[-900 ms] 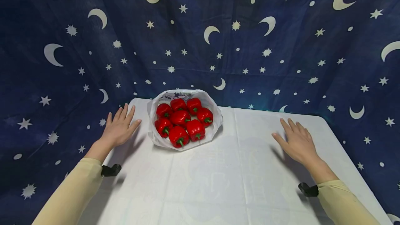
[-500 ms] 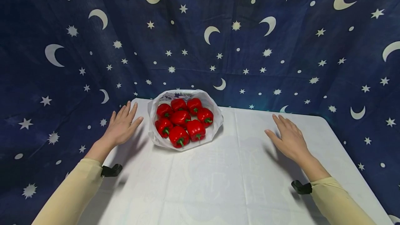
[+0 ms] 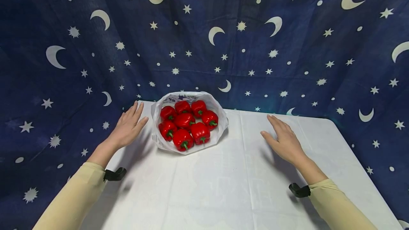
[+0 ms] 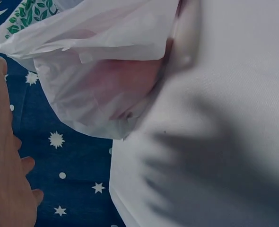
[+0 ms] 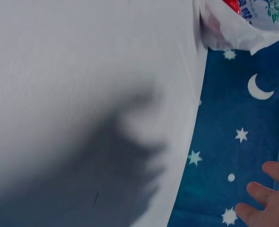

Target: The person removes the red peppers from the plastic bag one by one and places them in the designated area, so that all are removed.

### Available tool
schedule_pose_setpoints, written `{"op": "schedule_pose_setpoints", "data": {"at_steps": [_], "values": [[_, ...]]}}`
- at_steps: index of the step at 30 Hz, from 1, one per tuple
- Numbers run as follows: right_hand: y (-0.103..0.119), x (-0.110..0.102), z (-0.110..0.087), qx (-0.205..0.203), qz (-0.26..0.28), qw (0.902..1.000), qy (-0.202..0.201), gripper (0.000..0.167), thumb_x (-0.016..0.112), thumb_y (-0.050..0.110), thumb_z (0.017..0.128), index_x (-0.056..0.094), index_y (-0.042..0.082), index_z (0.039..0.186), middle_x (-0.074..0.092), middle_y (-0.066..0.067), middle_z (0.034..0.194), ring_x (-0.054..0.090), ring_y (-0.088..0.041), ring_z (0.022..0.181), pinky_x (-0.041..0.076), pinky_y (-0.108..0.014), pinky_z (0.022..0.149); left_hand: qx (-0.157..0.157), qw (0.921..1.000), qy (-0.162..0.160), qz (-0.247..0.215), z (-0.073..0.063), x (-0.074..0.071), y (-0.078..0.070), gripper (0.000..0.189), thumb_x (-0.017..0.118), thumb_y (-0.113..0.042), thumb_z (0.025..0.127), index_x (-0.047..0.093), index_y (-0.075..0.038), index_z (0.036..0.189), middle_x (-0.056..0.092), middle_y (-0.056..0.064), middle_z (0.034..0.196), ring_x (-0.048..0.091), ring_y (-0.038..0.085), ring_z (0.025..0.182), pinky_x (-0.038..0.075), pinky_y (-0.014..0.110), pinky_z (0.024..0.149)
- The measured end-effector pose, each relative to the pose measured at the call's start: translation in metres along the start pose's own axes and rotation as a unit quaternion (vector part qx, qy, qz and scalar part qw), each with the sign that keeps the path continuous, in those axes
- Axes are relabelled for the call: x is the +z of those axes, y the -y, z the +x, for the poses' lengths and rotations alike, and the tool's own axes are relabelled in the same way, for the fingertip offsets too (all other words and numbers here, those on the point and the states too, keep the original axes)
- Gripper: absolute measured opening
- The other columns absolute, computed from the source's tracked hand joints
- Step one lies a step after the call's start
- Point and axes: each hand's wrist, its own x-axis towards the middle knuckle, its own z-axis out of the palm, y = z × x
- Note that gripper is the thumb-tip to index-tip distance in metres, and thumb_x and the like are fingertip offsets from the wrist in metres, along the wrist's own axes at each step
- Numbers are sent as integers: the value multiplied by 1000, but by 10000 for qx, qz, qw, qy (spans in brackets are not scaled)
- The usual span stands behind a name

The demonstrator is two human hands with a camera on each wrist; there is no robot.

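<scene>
A white plastic bag [image 3: 220, 109] stands with its mouth wide at the back of the table, left of the middle. Inside it lie several red bell peppers [image 3: 183, 139] with green stems. My left hand [image 3: 126, 127] hovers just left of the bag, fingers straight and holding nothing. Over the table's right half is my right hand [image 3: 284, 141], also with straight fingers and nothing in it, well apart from the bag. Green leaf print on the bag [image 4: 101, 94] shows in the left wrist view, where the hand [image 4: 7, 156] is at the left edge.
A white cloth covers the table [image 3: 211, 187]. Right behind its back edge hangs a dark blue curtain [image 3: 191, 38] with moons and stars, which also runs along both sides. Black wrist straps [image 3: 299, 190] sit at the cuffs of the cream sleeves [image 3: 338, 205].
My right hand has moved left, toward the bag. The left hand has shifted slightly right and forward, nearer the bag. Bag and peppers have stayed in place.
</scene>
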Motion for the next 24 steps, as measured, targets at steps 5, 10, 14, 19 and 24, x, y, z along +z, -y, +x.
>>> {"op": "schedule_pose_setpoints", "data": {"at_steps": [5, 10, 14, 19, 24], "values": [[9, 5, 2, -193, 231, 9995, 89, 76, 52, 54, 103, 26, 16, 164, 27, -14, 166, 24, -43, 149, 21, -67, 113, 147, 9990, 12, -431, 0, -2, -3, 71, 31, -49, 111, 2, -16, 166, -9, 10, 171, -2, 44, 154, 0, 65, 117], [18, 10, 4, -404, 470, 9978, 233, 74, 53, 51, 104, 25, 19, 165, 25, -10, 167, 23, -41, 150, 22, -67, 113, 404, 9945, -46, -961, 1, -2, -4, 68, 36, -43, 111, 3, -20, 166, -6, 8, 171, -4, 38, 155, 0, 66, 117], [26, 15, 6, -468, 671, 9959, 383, 73, 53, 52, 104, 25, 24, 165, 25, -5, 168, 22, -38, 151, 22, -65, 114, 587, 9883, -165, -1398, 2, -3, -5, 67, 42, -37, 111, 7, -23, 166, -1, 6, 171, -4, 31, 156, 4, 66, 117], [36, 22, 10, -473, 878, 9934, 560, 72, 52, 53, 104, 24, 27, 165, 26, -6, 167, 22, -37, 151, 22, -66, 114, 723, 9750, -311, -2079, 2, -4, -10, 66, 50, -29, 109, 15, -29, 166, 8, 4, 171, 17, 34, 153, 22, 65, 115], [47, 28, 15, -444, 1199, 9894, 683, 71, 52, 51, 105, 24, 26, 165, 27, -9, 166, 26, -36, 151, 25, -64, 114, 795, 9675, -457, -2356, 3, -6, -16, 65, 57, -21, 107, 27, -29, 163, 20, 4, 169, 35, 34, 146, 39, 49, 111]]}}
